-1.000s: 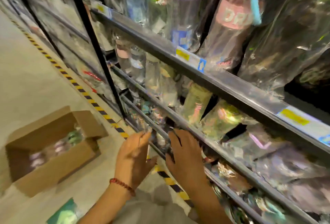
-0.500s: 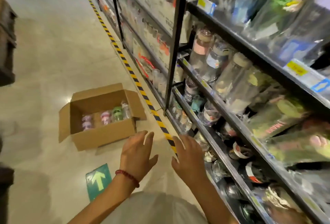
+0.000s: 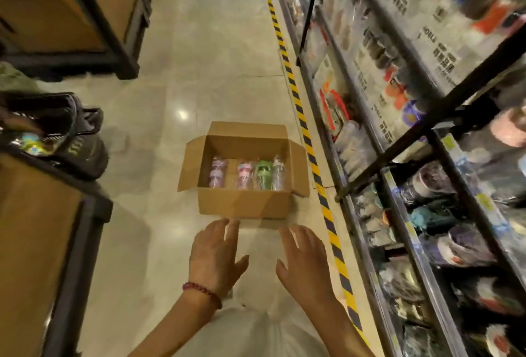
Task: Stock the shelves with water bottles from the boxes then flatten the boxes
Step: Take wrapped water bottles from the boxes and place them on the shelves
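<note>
An open cardboard box [image 3: 244,204] sits on the shiny floor in the middle of the aisle, flaps spread outward. Several wrapped water bottles [image 3: 246,176] stand in a row along its near inside wall, one of them green [image 3: 263,174]. My left hand [image 3: 215,257], with a red bead bracelet on the wrist, and my right hand [image 3: 304,260] hover side by side just short of the box, fingers spread and holding nothing. The metal shelves [image 3: 404,174] on the right are packed with wrapped bottles.
A yellow-and-black striped floor line [image 3: 296,97] runs along the foot of the shelves. Wooden display units with dark frames stand at the left [image 3: 68,12], one carrying black bags [image 3: 54,129]. The aisle floor stretches away beyond the box.
My view has swung left, from the shelf to the box on the floor. Both hands have left the lower shelf and now reach toward the box, still empty.
</note>
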Demonstrator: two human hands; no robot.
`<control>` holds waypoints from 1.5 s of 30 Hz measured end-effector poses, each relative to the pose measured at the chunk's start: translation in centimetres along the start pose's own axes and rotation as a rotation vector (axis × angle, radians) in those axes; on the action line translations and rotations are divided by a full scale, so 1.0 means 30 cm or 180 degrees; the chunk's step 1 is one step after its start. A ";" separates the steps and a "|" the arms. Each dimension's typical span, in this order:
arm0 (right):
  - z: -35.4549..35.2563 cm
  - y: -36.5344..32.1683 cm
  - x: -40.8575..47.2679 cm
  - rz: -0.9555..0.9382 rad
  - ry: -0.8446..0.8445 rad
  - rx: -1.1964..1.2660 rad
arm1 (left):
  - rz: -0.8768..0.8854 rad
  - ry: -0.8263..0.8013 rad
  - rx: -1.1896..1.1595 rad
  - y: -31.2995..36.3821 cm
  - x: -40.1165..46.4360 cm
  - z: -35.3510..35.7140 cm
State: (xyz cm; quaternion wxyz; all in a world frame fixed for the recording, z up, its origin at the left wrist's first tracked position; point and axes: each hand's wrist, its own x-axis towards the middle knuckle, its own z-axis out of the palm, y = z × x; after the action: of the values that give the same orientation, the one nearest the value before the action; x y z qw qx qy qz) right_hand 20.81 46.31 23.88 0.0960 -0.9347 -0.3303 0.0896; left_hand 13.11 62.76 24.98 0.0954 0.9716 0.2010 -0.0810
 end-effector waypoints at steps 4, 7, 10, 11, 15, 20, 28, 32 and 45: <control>0.022 -0.003 0.143 -0.0129 -0.0243 0.0072 | -0.0143 -0.0074 -0.0203 -0.053 0.092 0.013; 0.027 0.008 0.294 -0.0189 -0.0376 0.0035 | -0.0279 -0.0026 -0.0167 -0.084 0.216 0.008; 0.024 0.032 0.501 -0.0291 -0.0447 -0.0022 | -0.0562 -0.0048 -0.0119 -0.110 0.369 -0.006; 0.016 0.044 0.580 -0.0324 -0.0489 -0.0045 | -0.0639 -0.0053 -0.0156 -0.120 0.424 -0.016; -0.012 0.080 0.871 -0.0308 -0.0830 0.0235 | -0.0893 -0.0099 -0.0200 -0.165 0.660 -0.058; 0.093 0.133 1.179 -0.0510 -0.1076 0.0253 | -0.1218 -0.0376 -0.0331 -0.230 1.002 -0.032; 0.591 0.199 1.596 -0.0326 -0.1870 0.0307 | -0.1329 -0.0802 -0.0438 -0.463 1.419 0.426; 0.925 0.234 1.738 -0.0207 -0.2010 0.0321 | -0.1505 -0.1027 -0.0407 -0.585 1.571 0.753; 1.908 0.357 1.901 0.1239 -0.2576 0.0657 | -0.2180 -0.1872 -0.0617 -0.886 1.838 1.667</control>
State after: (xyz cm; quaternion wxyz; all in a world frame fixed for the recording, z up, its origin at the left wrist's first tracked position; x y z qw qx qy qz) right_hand 57.68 81.21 -39.87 0.0333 -0.8547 -0.1489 0.4961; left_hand 46.32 96.49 -38.33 0.2065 0.7716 0.4814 -0.3609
